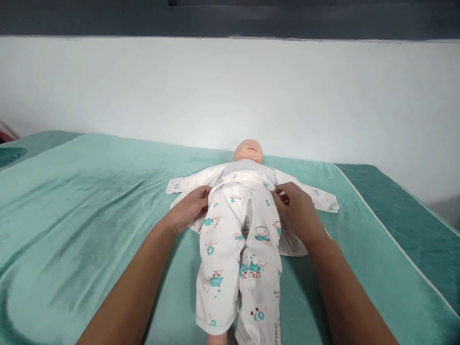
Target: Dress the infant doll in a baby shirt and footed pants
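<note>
A baby doll (248, 151) lies on its back, its head toward the wall. White printed baby trousers (221, 239) cover its legs, with the waistband high on the belly and a slit at the crotch. Beneath them spreads a white long-sleeved top (201, 178), sleeves stretched out to both sides. My left hand (190, 207) pinches the trousers at the left hip, its fingertips partly hidden behind the cloth. At the opposite hip my right hand (296, 208) has thumb and fingers closed on the trousers' side. One doll foot (217, 339) shows below the left leg's hem.
A green plush sheet (89, 215) lies under the doll, wrinkled on the left. Along its right side runs a darker green strip (406, 206) past a pale edging. Behind stands a white wall (230, 91) with a dark band (230, 19) above.
</note>
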`<state>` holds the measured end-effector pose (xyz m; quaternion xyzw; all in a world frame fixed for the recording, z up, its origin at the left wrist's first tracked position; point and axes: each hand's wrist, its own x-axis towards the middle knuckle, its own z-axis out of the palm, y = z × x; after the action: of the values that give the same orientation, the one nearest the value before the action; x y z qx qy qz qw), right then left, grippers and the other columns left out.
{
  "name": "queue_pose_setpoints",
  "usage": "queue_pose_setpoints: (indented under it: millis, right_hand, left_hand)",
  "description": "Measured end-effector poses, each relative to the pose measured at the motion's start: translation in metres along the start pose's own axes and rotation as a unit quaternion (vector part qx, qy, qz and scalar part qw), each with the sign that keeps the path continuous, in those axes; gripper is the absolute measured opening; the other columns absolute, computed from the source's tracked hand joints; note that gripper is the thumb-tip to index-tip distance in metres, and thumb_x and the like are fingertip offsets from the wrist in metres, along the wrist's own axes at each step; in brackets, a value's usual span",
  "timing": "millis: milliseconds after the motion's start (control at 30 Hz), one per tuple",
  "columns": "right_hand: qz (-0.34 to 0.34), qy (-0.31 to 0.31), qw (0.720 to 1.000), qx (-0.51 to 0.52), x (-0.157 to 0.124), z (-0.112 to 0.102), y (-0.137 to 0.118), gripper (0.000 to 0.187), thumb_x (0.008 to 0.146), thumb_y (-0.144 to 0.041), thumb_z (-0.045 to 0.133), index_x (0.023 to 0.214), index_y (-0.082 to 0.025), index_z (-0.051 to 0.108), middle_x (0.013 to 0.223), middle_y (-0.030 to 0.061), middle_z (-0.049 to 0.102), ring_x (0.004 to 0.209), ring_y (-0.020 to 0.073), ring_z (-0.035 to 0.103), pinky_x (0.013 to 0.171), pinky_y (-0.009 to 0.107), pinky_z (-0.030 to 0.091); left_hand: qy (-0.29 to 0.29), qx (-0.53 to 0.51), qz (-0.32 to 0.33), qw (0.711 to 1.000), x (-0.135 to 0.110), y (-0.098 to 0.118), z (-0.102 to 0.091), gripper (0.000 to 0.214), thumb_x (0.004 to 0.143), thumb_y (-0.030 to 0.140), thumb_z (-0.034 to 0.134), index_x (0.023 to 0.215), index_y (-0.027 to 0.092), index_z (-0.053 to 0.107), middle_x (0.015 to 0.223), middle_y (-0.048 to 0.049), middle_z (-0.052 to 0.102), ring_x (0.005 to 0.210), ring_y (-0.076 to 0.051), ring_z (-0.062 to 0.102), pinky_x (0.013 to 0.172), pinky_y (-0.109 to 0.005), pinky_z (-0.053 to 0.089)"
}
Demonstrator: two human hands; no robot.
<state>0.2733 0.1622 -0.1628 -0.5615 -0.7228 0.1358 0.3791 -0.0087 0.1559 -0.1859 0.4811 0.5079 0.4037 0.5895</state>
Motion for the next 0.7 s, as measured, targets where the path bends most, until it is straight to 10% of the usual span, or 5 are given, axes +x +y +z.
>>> queue_pose_setpoints:
  millis: [200, 400, 700]
  right_hand:
    - [-0.001, -0.125, 0.992, 0.031, 0.0, -0.008, 0.009, 0.019, 0.085, -0.026, 0.058, 0.103, -0.025, 0.061, 0.103, 0.0056, 0.067, 0.087, 0.021, 0.066, 0.076, 0.038, 0.054]
    - [-0.011, -0.105, 0.994, 0.014, -0.001, 0.001, 0.008, 0.02, 0.076, -0.013, 0.057, 0.093, -0.023, 0.059, 0.097, 0.0071, 0.066, 0.085, 0.0232, 0.062, 0.071, 0.037, 0.052]
    - [0.111, -0.201, 0.926, 0.299, -0.007, -0.021, 0.004, 0.04, 0.083, -0.032, 0.066, 0.12, -0.027, 0.054, 0.104, 0.0041, 0.07, 0.081, 0.0187, 0.065, 0.065, 0.032, 0.051]
  left_hand:
    - [-0.08, 0.029, 0.009, 0.996, -0.001, 0.0, -0.002, 0.038, 0.063, 0.017, 0.068, 0.1, 0.022, 0.064, 0.099, -0.0056, 0.068, 0.085, -0.02, 0.064, 0.068, -0.031, 0.053]
    - [-0.089, 0.023, -0.004, 0.996, -0.005, 0.004, 0.0, 0.048, 0.058, 0.01, 0.067, 0.105, 0.022, 0.066, 0.087, -0.0037, 0.069, 0.075, -0.02, 0.063, 0.06, -0.029, 0.051]
    - [-0.112, 0.005, -0.022, 0.993, -0.011, 0.015, 0.002, 0.058, 0.069, 0.019, 0.073, 0.126, 0.021, 0.059, 0.097, -0.0028, 0.068, 0.07, -0.012, 0.06, 0.063, -0.023, 0.051]
